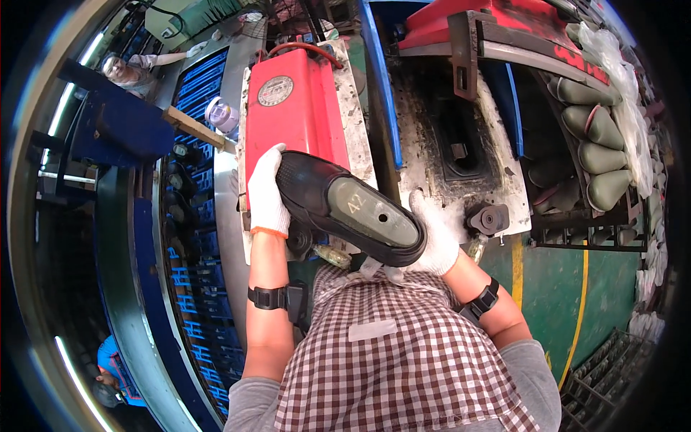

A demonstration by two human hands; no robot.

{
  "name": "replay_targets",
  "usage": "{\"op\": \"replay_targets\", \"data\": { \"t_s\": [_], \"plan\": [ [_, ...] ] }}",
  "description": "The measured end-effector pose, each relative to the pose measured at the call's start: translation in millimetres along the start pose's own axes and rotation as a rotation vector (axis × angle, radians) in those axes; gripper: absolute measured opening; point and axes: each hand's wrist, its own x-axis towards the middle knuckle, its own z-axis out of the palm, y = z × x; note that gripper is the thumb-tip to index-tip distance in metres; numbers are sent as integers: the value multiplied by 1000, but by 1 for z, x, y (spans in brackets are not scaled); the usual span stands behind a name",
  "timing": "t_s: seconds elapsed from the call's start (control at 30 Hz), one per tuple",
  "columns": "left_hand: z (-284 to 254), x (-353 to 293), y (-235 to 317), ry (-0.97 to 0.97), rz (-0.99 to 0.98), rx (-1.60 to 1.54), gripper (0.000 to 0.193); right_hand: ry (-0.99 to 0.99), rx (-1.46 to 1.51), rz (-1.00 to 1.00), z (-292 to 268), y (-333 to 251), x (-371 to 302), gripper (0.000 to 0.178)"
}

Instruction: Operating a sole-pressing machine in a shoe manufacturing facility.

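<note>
A black shoe (306,183) on a grey-green shoe last (398,232) is held tilted in front of my apron, with the flat top of the last facing me and a round hole near its heel end. My left hand (268,196), in a white knit glove, grips the toe end; its thumb side shows along the edge. Around the heel end curls my right hand (437,234), gloved the same way, with some fingertips showing below the shoe. Just beyond the shoe lies the red cover (299,119) of a press.
Right of the red cover, a press bed with a dark hollow (462,155) has a black knob (488,218) at its near edge. A rack of green lasts (603,162) stands farther right. Leftward runs a conveyor with blue bars (196,317). Two other people (133,78) are at far left.
</note>
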Motion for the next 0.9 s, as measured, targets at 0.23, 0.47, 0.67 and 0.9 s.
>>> {"op": "replay_targets", "data": {
  "t_s": [0.23,0.47,0.67,0.9],
  "plan": [
    [1,-18,19,70,101,-256,45,-192,-141,-38,49,-4,18,70],
    [-35,-104,20,-205,-103,-505,84,-153,-1006,-213,118,7,75,97],
    [-111,-123,9,-49,-48,-605,81,-240,-1437,-66,156,57,139,87],
    [-246,-130,8,540,-214,-762,55,-352,-1871,-389,112,85,159,48]
  ]
}}
